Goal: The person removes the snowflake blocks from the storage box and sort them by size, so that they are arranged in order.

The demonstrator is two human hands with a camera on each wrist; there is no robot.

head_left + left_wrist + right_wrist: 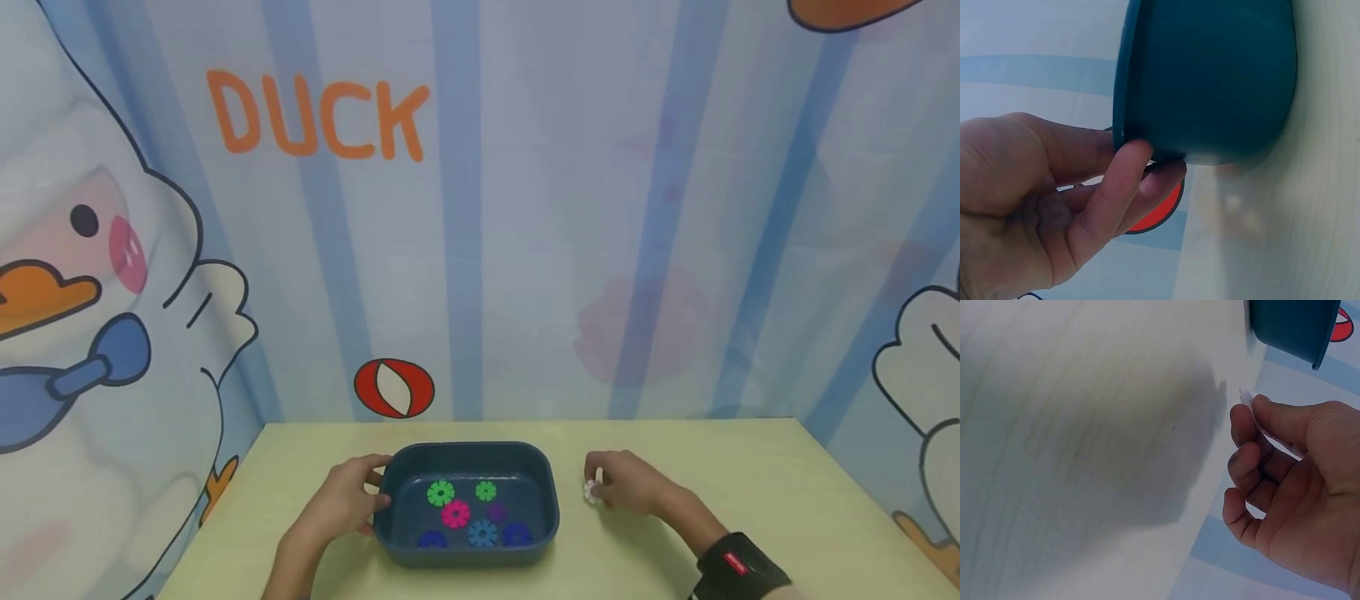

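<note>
A dark teal plastic basin (465,557) stands on the table with several notched snowflake discs inside: two green, one pink (455,514), and others in blue and purple. My left hand (343,498) holds the basin at its left end. In the left wrist view, fingertips (1132,156) lie against the basin's wall (1210,81) near the rim. To the right of the basin, my right hand (630,483) pinches a white snowflake disc (590,490) between thumb and forefinger. The right wrist view shows this disc (1247,399) edge-on, with the other fingers curled loosely.
The pale yellow table (750,475) runs back to a striped curtain (540,208) printed with cartoon ducks and the word DUCK. A black band (742,567) with a red label is on the right wrist.
</note>
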